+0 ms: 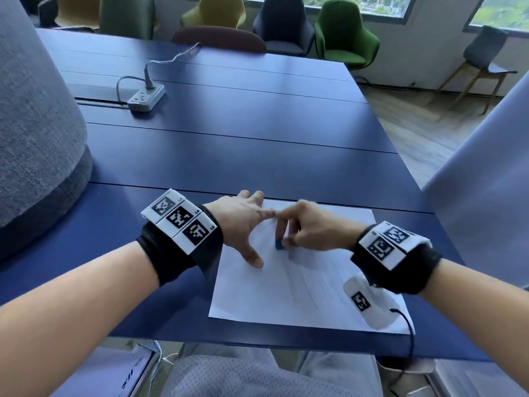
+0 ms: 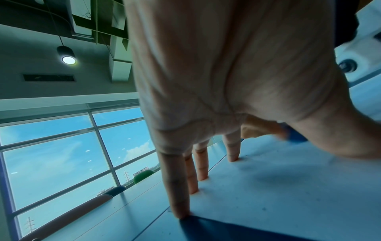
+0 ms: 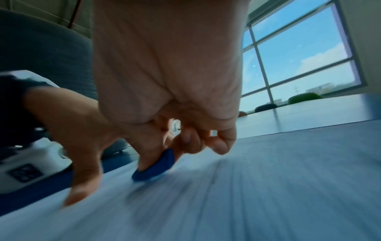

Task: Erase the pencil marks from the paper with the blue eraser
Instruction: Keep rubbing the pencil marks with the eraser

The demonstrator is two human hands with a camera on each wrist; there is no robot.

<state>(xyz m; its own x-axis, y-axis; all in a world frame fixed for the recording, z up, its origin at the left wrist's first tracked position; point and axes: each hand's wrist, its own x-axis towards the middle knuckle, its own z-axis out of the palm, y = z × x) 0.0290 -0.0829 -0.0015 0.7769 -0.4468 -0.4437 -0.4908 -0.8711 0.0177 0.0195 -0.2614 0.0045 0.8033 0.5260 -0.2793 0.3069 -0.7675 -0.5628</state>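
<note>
Pinching blue eraser on paper, right hand, left hand spread flat beside it

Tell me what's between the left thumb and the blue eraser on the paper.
Only bare paper, with faint pencil marks. In the head view the left hand presses the sheet, thumb splayed toward the blue eraser, which the right hand pinches; nothing lies between them.

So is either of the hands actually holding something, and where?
The right hand pinches the blue eraser by its upper end. The left hand only presses the paper flat.
</note>
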